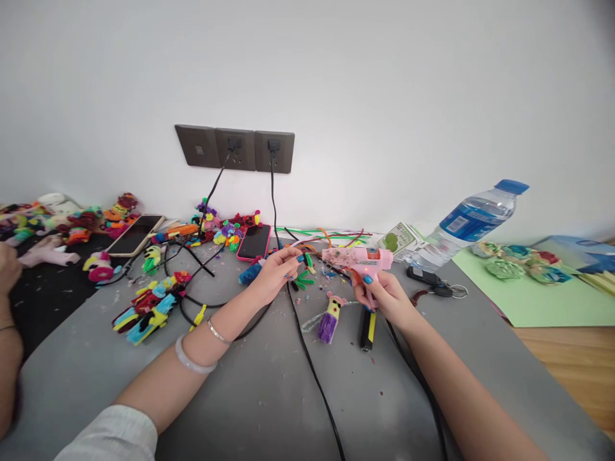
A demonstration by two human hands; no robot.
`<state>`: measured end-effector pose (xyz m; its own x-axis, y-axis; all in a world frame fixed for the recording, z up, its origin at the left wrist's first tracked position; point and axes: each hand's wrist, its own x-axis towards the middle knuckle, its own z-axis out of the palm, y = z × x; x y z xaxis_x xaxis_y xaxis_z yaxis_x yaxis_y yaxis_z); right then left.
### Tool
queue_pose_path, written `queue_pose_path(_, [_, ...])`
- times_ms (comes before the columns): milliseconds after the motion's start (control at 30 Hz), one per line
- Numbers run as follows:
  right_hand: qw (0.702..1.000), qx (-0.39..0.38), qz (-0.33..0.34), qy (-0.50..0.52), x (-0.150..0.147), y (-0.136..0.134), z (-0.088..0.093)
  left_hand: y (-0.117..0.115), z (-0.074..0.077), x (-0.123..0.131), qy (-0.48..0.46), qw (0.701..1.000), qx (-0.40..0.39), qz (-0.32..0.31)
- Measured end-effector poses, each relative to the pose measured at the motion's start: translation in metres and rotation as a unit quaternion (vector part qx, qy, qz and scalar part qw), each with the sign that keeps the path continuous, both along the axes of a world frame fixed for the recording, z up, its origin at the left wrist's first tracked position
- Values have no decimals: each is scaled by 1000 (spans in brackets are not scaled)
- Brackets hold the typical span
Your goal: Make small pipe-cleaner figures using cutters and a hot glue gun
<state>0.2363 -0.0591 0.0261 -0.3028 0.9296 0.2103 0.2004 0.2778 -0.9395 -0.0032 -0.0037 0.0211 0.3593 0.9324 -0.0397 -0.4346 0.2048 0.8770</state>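
Note:
My right hand is wrapped round the handle of a pink hot glue gun, whose nozzle points left. Just left of the nozzle, my left hand pinches a small green piece that looks like pipe cleaner. Green pipe-cleaner strands show just below those fingertips. Nearer to me lies a small pipe-cleaner doll with a purple body and pink ears. Beside it is a black and yellow utility knife, under the glue gun.
Pipe-cleaner figures and two phones lie on the left. Black cables run from wall sockets across the grey table. A water bottle, keys and green paper are right. Another person's arm shows far left.

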Motion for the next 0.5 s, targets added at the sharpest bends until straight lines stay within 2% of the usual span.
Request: queue_pose_path(500, [1000,-21,7,-20,1,0,1,1,-1,-1,-17,1000,1,4])
